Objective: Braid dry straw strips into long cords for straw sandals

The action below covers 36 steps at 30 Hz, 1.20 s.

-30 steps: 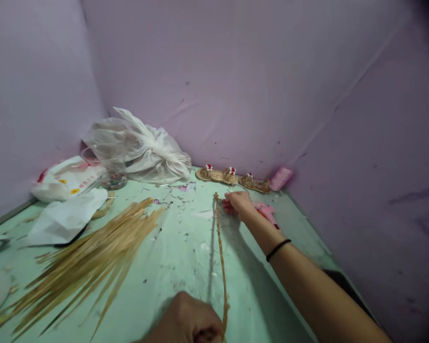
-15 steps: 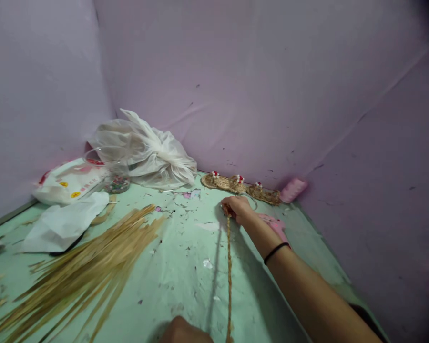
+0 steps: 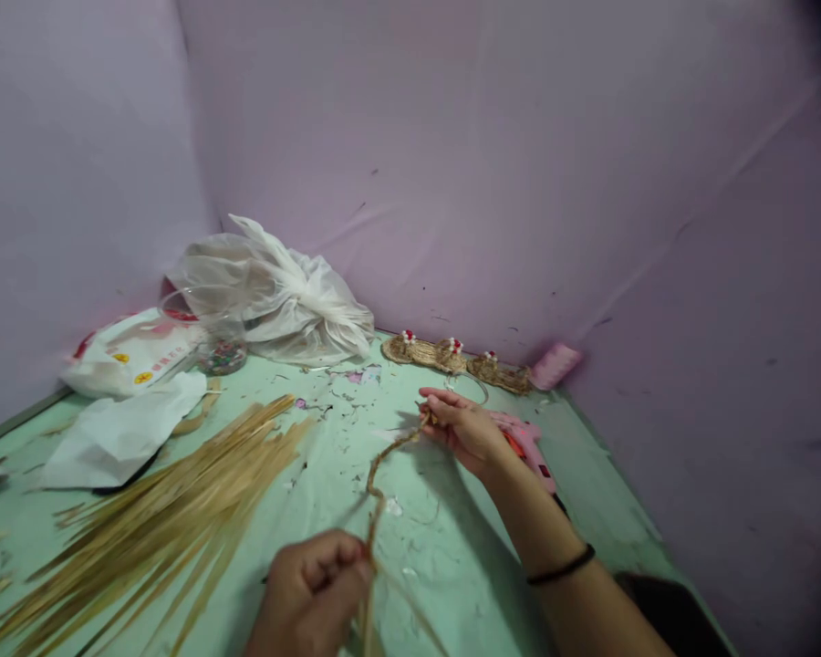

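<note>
A thin twisted straw cord (image 3: 376, 474) runs slack and curved between my two hands above the green tabletop. Its far end is pinched between the thumb and fingers of my right hand (image 3: 462, 429), which wears a black band on the wrist. Lower down, my left hand (image 3: 318, 589) grips the cord's near part, and loose strands fan out below the fingers. To the left lies a spread bundle of dry straw strips (image 3: 178, 511).
Along the wall sit small woven slippers (image 3: 424, 353) with red and white beads, beside a pink thread spool (image 3: 555, 365). A pink tool (image 3: 530, 447) lies behind my right wrist. At left are a tied plastic bag (image 3: 301, 301), clear cup (image 3: 223, 351) and white packet (image 3: 137, 351).
My left hand has come up into view with the near part of the cord. My right hand has moved slightly nearer, and the cord has gone from straight to slack.
</note>
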{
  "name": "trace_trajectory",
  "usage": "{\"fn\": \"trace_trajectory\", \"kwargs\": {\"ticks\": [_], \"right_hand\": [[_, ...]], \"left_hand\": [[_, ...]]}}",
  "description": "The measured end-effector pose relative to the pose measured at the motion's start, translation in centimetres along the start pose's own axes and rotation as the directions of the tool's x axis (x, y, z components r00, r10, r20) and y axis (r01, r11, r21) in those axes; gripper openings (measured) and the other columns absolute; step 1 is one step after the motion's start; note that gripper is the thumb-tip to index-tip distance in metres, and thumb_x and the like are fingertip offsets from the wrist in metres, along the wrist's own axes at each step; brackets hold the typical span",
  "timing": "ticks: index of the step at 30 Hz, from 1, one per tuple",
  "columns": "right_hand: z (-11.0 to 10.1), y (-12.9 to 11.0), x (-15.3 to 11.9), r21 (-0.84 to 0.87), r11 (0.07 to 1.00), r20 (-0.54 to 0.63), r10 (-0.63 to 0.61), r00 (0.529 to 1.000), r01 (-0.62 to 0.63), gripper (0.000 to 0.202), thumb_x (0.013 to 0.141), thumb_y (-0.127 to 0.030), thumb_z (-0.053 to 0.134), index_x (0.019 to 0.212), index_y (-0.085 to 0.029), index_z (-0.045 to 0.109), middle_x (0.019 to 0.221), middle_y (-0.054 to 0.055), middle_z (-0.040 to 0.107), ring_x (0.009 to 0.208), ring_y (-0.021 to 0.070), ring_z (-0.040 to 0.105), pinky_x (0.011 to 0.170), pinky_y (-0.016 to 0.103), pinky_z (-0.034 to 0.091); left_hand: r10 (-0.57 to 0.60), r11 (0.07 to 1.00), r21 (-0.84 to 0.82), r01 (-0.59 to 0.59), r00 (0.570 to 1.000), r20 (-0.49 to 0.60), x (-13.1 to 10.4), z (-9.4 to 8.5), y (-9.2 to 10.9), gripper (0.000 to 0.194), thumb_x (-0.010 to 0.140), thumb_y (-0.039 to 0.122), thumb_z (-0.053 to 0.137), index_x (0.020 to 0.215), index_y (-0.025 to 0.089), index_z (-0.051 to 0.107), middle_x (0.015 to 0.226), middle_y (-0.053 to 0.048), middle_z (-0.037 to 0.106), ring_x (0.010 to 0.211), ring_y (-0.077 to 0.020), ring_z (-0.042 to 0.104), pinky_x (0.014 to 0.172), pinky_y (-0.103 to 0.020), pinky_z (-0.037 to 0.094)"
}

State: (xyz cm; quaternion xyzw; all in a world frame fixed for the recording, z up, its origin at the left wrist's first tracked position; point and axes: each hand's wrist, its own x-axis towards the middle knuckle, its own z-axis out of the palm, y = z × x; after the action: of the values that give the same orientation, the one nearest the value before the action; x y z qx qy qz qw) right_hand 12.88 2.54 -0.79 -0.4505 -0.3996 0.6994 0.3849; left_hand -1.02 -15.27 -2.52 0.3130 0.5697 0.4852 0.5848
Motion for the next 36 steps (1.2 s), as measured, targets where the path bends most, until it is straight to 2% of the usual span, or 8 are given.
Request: {"fn": "trace_trajectory", "kwargs": {"ticks": [3,6,10,14,16,21,28,36], "right_hand": [[0.6,0.8,-3.1,0.06,0.998,0.058,-0.015,0.998,0.012,0.03,0.057,-0.018,0.07,0.086,-0.013,0.061,0.067,0.001,0.061,0.061,0.0095,0.057,0.062,0.024,0.05],[1.6,1.8,-5.6,0.058,0.992,-0.008,-0.114,0.993,0.115,0.037,0.052,-0.017,0.072,0.087,-0.013,0.062,0.067,0.0,0.061,0.057,0.009,0.056,0.062,0.026,0.05],[2.7,2.1,-7.2,-0.017,0.973,-0.061,-0.23,0.971,0.229,0.033,0.053,-0.017,0.071,0.084,-0.013,0.061,0.07,0.002,0.064,0.059,0.0112,0.058,0.057,0.025,0.049],[2.4,2.1,-7.4,-0.11,0.949,-0.077,-0.306,0.949,0.297,0.035,0.059,-0.019,0.066,0.092,-0.015,0.056,0.072,0.003,0.064,0.061,0.0131,0.059,0.054,0.025,0.049],[1.9,2.3,-7.4,-0.265,0.883,-0.082,-0.421,0.903,0.388,0.035,0.063,-0.019,0.061,0.098,-0.016,0.054,0.079,0.005,0.063,0.065,0.014,0.06,0.056,0.027,0.05],[0.9,3.4,-7.1,-0.593,0.48,0.08,-0.763,0.641,0.646,0.03,0.068,-0.013,0.054,0.097,-0.02,0.057,0.108,0.01,0.053,0.094,0.0181,0.055,0.067,0.028,0.051],[0.8,4.0,-6.9,-0.654,0.267,0.243,-0.812,0.531,0.708,0.033,0.07,-0.009,0.051,0.101,-0.016,0.056,0.087,0.008,0.063,0.076,0.0144,0.059,0.07,0.029,0.051],[1.1,4.5,-6.6,-0.659,0.332,0.152,-0.82,0.551,0.675,0.027,0.068,-0.011,0.052,0.093,-0.015,0.061,0.079,0.006,0.065,0.067,0.0141,0.06,0.062,0.027,0.051]], "left_hand": [[0.049,0.995,-0.085,-0.061,0.99,-0.135,1.3,-0.9,2.0,0.03,0.065,0.041,0.057,0.055,0.016,0.043,0.044,0.007,0.035,0.038,-0.0032,0.023,0.037,-0.016,0.017],[0.205,0.978,0.071,-0.196,0.963,-0.175,3.2,-1.5,3.4,0.026,0.069,0.04,0.054,0.062,0.016,0.049,0.041,0.007,0.036,0.037,-0.0042,0.026,0.036,-0.016,0.019],[0.311,0.929,0.208,-0.305,0.95,0.001,4.5,-0.2,4.8,0.02,0.072,0.035,0.052,0.072,0.016,0.054,0.042,0.006,0.041,0.04,-0.0063,0.035,0.04,-0.016,0.026],[0.324,0.89,0.262,-0.373,0.922,0.211,4.7,1.7,4.8,0.02,0.073,0.031,0.05,0.062,0.015,0.051,0.044,0.004,0.046,0.042,-0.007,0.04,0.042,-0.017,0.03],[0.332,0.886,0.267,-0.378,0.921,0.203,5.0,2.0,4.3,0.021,0.072,0.031,0.05,0.059,0.015,0.049,0.045,0.003,0.047,0.042,-0.0071,0.041,0.042,-0.018,0.031],[0.327,0.898,0.25,-0.362,0.929,0.172,5.4,1.9,3.5,0.02,0.072,0.031,0.051,0.06,0.015,0.049,0.044,0.004,0.046,0.039,-0.0073,0.041,0.041,-0.019,0.033],[0.31,0.909,0.228,-0.35,0.931,0.194,5.2,1.8,3.0,0.019,0.073,0.03,0.051,0.061,0.015,0.049,0.044,0.004,0.047,0.039,-0.0077,0.042,0.04,-0.019,0.034],[0.311,0.904,0.235,-0.357,0.927,0.208,5.0,1.8,2.9,0.02,0.073,0.031,0.051,0.062,0.015,0.05,0.044,0.004,0.047,0.039,-0.0079,0.043,0.04,-0.019,0.034]]}}
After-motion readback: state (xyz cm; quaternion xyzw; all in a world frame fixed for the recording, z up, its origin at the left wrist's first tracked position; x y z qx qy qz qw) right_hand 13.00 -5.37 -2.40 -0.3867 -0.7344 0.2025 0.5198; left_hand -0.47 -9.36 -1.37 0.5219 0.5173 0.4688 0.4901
